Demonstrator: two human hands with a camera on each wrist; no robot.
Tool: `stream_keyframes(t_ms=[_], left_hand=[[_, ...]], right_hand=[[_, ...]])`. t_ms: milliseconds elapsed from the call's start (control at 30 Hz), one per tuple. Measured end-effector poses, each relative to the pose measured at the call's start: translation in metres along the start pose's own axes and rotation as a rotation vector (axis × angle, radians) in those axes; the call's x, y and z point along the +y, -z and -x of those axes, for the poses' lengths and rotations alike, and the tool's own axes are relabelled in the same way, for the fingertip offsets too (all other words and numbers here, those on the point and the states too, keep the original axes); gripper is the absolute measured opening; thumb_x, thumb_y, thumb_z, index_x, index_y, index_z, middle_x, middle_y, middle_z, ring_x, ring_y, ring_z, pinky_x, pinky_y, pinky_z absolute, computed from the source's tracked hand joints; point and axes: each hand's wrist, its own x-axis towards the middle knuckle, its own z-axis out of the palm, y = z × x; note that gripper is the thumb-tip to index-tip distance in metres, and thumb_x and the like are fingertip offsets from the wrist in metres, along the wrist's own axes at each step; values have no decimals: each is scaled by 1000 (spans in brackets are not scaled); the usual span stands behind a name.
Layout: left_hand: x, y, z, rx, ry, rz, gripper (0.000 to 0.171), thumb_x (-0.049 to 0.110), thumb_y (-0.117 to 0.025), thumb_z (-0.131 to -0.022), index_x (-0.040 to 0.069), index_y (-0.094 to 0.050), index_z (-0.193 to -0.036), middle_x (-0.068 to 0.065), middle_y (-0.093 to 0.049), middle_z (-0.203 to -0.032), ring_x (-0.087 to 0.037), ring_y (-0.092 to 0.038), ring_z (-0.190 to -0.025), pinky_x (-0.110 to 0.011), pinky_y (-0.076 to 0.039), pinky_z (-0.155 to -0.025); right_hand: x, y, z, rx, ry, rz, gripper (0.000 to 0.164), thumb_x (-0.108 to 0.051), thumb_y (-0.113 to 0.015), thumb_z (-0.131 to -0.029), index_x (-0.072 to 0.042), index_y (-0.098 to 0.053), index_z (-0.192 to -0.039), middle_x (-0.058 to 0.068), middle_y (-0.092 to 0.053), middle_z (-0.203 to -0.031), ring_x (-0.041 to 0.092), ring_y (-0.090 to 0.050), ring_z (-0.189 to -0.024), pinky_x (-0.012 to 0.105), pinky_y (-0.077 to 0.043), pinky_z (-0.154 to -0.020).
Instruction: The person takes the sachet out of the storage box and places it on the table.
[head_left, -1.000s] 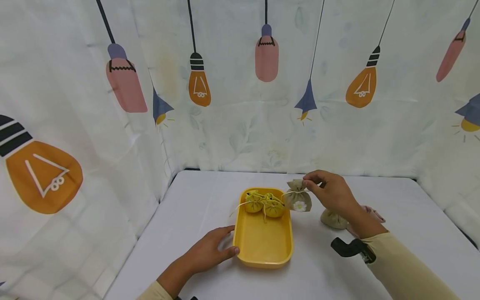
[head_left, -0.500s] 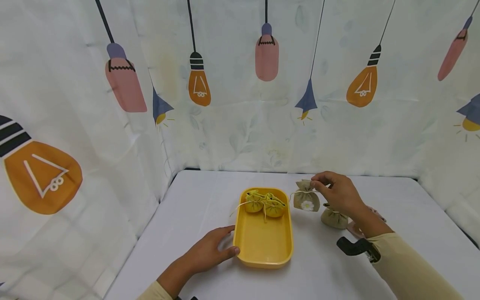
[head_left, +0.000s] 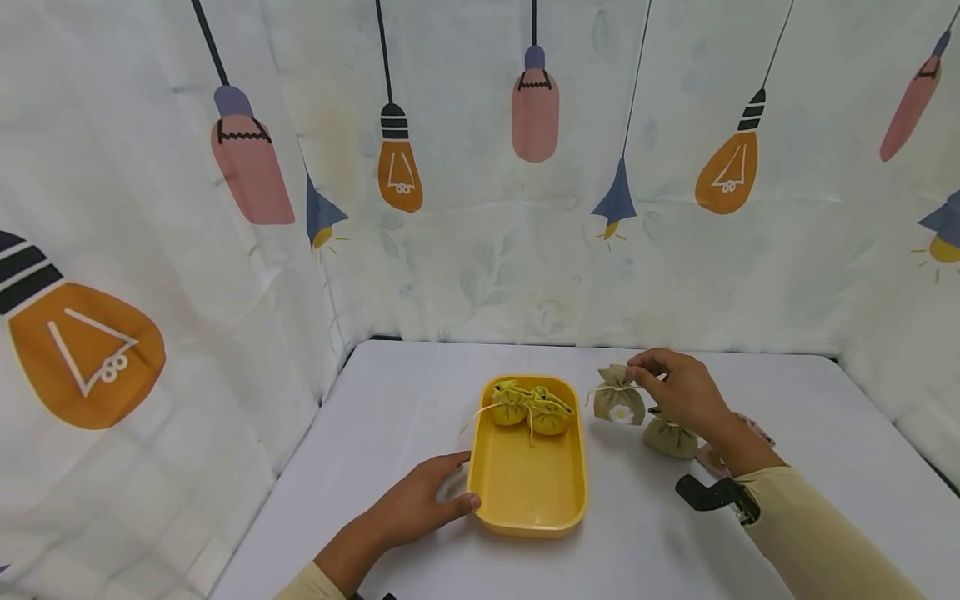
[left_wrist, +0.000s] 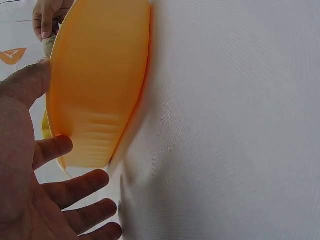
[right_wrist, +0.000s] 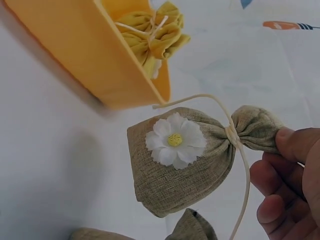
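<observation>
On a white desk [head_left: 420, 396], our right hand [head_left: 678, 389] pinches an upright pouch [head_left: 618, 402] right of the tray [head_left: 528, 487] our spread left hand [head_left: 416, 502] touches.

Soft, even, slightly dim light fills the head view, greying the white table [head_left: 405, 400] and leaving faint, blurry-edged shadows by the yellow tray [head_left: 528, 483] and beside the right sleeve [head_left: 810, 525]. Near the sides, the printed lamps [head_left: 252, 175] slant (the middle one hangs straight). In the left wrist view, an orange-tinted shadow edges the tray's base. The right wrist view renders the beige bag [right_wrist: 175, 185] sharply, the backdrop [right_wrist: 225, 65] hazily.
</observation>
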Motion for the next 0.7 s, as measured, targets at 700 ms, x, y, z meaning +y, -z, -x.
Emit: stream_keyframes(t_ms=[700], left_hand=[[0, 0, 0, 9, -9, -13, 81, 65, -66, -91, 20, -46, -155, -7, -47, -154, -36, -41, -143, -65, -35, -111]], right_hand=[[10, -6, 2, 23, 30, 2, 24, -26, -60, -106, -9, -69, -119, 5, -73, -107, 28, -66, -95, 42, -57, -75]])
